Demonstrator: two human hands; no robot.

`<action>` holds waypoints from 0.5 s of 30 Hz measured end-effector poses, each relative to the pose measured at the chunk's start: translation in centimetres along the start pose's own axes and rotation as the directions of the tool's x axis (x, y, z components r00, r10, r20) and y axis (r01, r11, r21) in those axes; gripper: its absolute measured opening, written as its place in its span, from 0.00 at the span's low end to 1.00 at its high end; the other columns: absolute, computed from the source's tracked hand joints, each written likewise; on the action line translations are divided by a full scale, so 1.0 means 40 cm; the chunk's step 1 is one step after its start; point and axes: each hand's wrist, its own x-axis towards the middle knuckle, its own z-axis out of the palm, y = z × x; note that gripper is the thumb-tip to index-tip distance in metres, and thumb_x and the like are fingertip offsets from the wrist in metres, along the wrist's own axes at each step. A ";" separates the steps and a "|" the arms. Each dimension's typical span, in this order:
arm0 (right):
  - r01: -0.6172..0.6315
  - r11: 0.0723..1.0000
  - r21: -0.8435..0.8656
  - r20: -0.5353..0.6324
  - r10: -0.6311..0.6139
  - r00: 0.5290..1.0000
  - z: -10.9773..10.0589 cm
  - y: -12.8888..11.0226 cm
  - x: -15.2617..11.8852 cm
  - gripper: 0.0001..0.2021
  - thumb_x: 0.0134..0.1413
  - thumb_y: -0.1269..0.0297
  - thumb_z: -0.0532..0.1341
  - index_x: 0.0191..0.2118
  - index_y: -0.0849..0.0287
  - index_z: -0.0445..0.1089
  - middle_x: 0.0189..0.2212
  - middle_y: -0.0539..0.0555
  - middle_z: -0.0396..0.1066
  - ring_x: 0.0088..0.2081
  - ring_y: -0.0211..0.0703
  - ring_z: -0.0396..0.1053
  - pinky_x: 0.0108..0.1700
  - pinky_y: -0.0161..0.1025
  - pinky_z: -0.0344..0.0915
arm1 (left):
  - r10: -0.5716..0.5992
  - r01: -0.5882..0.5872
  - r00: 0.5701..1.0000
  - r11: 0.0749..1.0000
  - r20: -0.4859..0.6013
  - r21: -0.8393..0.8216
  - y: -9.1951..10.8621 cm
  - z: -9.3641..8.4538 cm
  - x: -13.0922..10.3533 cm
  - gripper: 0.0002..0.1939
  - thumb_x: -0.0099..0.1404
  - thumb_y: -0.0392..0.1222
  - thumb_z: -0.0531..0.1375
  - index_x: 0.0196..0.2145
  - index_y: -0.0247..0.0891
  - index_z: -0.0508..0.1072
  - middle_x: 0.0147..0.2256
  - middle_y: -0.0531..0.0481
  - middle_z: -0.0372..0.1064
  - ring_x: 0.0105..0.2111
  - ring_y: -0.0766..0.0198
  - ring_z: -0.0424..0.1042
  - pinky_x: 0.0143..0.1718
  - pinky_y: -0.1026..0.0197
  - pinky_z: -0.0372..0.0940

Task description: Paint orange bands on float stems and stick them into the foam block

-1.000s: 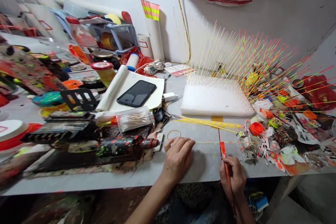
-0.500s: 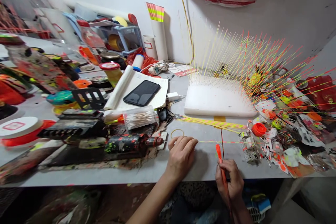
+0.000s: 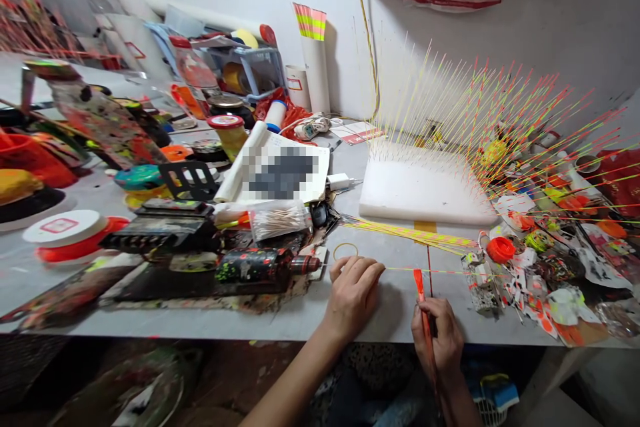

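Note:
My left hand [image 3: 354,295] is closed over a thin striped rod [image 3: 400,269], its fingers curled together near the rod's left end. That end runs into the nose of a black, paint-spotted rotary tool [image 3: 255,269] lying on the table. To the right, the rod reaches a speckled block [image 3: 477,283]. My right hand [image 3: 440,333] grips a paintbrush [image 3: 427,327] with an orange tip, held upright. The brush tip is at the rod, just right of my left hand. A rubber band [image 3: 346,251] lies behind my left fingers.
Behind the rod lie a bundle of yellow-pink sticks [image 3: 415,232] and a white foam block [image 3: 425,190] bristling with upright striped rods. Paint-smeared scraps and an orange paint cup [image 3: 501,249] crowd the right. A bag of cotton swabs [image 3: 280,220] and jars stand left.
The view has shifted, so the scene sits farther right. The brush tip has come up to the rod and slightly left along it. My left hand stays on the rod, shifted a little leftward.

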 end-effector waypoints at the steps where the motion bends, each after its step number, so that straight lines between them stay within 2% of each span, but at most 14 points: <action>1: -0.001 1.000 -0.002 0.001 0.001 1.000 0.001 0.000 0.000 0.07 0.63 0.75 0.58 0.43 0.57 0.69 0.32 0.51 0.73 0.32 0.38 0.73 0.37 0.33 0.72 | 0.003 -0.003 1.000 1.000 -0.003 0.003 0.000 0.000 0.000 0.09 0.69 0.29 0.54 0.38 0.40 0.70 0.32 0.53 0.75 0.33 0.66 0.71 0.46 0.57 0.57; 8: -0.024 1.000 -0.001 -0.019 0.024 1.000 -0.003 0.000 -0.005 0.07 0.62 0.75 0.59 0.42 0.57 0.69 0.32 0.52 0.73 0.32 0.38 0.73 0.37 0.34 0.72 | -0.013 0.013 1.000 1.000 0.016 -0.003 -0.002 -0.001 -0.003 0.10 0.67 0.29 0.54 0.39 0.41 0.71 0.33 0.53 0.75 0.33 0.65 0.72 0.46 0.56 0.57; 15: -0.032 0.995 0.096 0.009 0.031 0.999 -0.002 -0.020 -0.028 0.09 0.62 0.76 0.58 0.43 0.56 0.68 0.31 0.52 0.73 0.32 0.39 0.73 0.35 0.35 0.72 | -0.020 0.020 1.000 1.000 0.001 -0.008 0.001 -0.003 -0.001 0.10 0.67 0.28 0.54 0.38 0.41 0.71 0.33 0.54 0.75 0.33 0.66 0.72 0.46 0.57 0.57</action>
